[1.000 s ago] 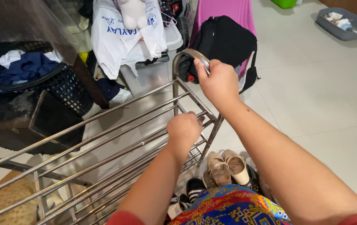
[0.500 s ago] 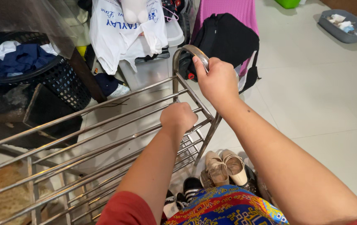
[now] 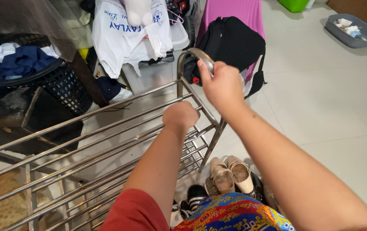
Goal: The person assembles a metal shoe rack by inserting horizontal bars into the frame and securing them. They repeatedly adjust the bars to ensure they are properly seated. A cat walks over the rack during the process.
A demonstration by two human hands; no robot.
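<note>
A steel tube rack (image 3: 106, 128) with several long horizontal bars stands in front of me. My right hand (image 3: 223, 85) grips its curved end handle (image 3: 192, 54) at the top. My left hand (image 3: 181, 115) is closed around one of the upper bars near the same end. A pair of beige shoes (image 3: 230, 173) and a black-and-white shoe (image 3: 196, 194) lie on the floor under the rack's end, close to my patterned clothing.
A black laundry basket (image 3: 59, 83) with blue and white clothes sits at the left. A white printed bag (image 3: 128, 34) hangs over a plastic box behind the rack. A black backpack (image 3: 235, 42) leans on a pink case. A grey tray (image 3: 349, 30) lies far right on the white tiles.
The view has shifted slightly, and the rack end with both hands has drifted a little toward the left. Both hands keep the same grip on the rack.
</note>
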